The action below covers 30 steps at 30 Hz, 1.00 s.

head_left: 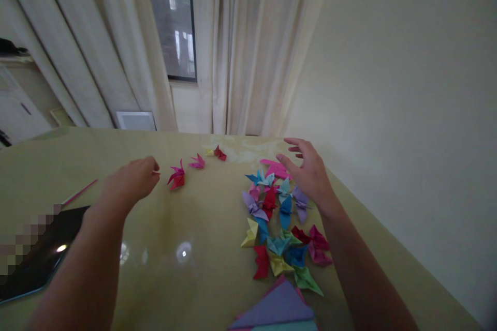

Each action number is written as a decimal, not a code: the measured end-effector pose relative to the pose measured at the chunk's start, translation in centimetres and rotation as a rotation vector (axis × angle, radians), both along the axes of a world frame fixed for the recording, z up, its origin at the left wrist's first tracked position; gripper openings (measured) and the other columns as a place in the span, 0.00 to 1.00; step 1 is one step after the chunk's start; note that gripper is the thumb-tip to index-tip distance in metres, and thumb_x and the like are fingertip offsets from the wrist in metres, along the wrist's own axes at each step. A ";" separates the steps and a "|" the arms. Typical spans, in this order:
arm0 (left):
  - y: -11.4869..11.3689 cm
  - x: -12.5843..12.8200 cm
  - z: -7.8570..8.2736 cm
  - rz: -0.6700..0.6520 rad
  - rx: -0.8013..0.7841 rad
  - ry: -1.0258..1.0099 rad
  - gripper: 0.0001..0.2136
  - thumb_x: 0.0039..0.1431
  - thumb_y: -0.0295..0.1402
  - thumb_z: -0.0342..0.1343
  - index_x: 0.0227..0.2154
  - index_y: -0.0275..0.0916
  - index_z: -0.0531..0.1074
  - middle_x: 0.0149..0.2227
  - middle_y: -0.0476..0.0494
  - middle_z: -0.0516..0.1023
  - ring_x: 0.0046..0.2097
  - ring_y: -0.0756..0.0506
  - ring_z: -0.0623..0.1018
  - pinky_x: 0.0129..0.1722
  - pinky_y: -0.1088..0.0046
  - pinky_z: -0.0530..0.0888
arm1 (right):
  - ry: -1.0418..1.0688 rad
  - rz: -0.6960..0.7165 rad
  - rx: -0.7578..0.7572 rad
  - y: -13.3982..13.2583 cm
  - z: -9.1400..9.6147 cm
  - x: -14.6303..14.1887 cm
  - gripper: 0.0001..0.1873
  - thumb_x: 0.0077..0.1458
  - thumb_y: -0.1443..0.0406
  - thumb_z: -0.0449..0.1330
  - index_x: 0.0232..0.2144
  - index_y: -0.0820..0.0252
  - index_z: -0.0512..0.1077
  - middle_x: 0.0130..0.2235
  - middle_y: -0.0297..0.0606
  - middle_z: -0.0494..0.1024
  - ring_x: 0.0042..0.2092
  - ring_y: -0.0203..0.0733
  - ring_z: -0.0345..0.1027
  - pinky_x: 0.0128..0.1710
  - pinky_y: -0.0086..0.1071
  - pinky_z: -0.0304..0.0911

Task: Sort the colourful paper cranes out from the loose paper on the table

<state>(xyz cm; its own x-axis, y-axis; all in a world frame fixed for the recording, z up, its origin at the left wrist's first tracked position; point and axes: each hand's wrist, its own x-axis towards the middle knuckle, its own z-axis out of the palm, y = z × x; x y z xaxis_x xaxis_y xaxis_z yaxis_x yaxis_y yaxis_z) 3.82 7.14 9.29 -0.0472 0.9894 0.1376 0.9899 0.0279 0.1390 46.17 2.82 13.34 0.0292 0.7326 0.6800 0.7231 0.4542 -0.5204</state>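
Pink folded paper (275,168) is lying on the bench (202,238) beyond the paper cranes (269,204), long axis running crosswise; your nearer right hand (309,175) is hanging just right, grip standing apart; your left hand (136,180) is showing bent fingers, hold unclear

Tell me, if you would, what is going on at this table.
A person's arms extend over a table. The right hand, open, is by a pink piece at the far end of a folded-paper cluster. The left hand, curled, is near a red-and-pink paper crane; whether it holds anything is unclear. Larger folded sheets lie at the near end.
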 end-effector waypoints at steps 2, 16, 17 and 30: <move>-2.7 2.3 3.8 -0.034 0.223 -0.016 0.15 0.66 0.38 0.52 0.49 0.39 0.77 0.48 0.32 0.83 0.42 0.34 0.82 0.40 0.58 0.76 | 0.076 0.111 -0.039 -1.0 0.6 -1.3 0.21 0.62 0.56 0.67 0.55 0.54 0.74 0.54 0.45 0.77 0.51 0.50 0.75 0.49 0.46 0.73; -9.9 10.5 9.3 -0.772 0.200 -0.708 0.10 0.69 0.39 0.57 0.45 0.42 0.80 0.40 0.47 0.83 0.35 0.50 0.79 0.31 0.77 0.74 | -0.177 0.526 -0.027 -7.0 3.6 -4.6 0.05 0.69 0.65 0.63 0.41 0.57 0.80 0.36 0.33 0.83 0.37 0.37 0.76 0.41 0.30 0.69; -9.9 10.6 9.3 -0.784 0.183 -0.697 0.10 0.69 0.39 0.58 0.45 0.42 0.81 0.39 0.48 0.83 0.34 0.50 0.79 0.31 0.77 0.74 | -0.155 0.530 -0.044 -7.2 3.6 -4.6 0.05 0.69 0.65 0.64 0.42 0.57 0.81 0.36 0.33 0.83 0.37 0.37 0.77 0.40 0.29 0.70; -8.4 9.2 8.7 -0.629 0.197 -0.692 0.19 0.70 0.49 0.51 0.38 0.41 0.81 0.35 0.46 0.84 0.34 0.46 0.80 0.34 0.72 0.75 | -0.068 0.469 0.187 -13.3 5.9 -3.6 0.14 0.63 0.69 0.68 0.50 0.52 0.82 0.39 0.35 0.85 0.37 0.39 0.79 0.41 0.32 0.73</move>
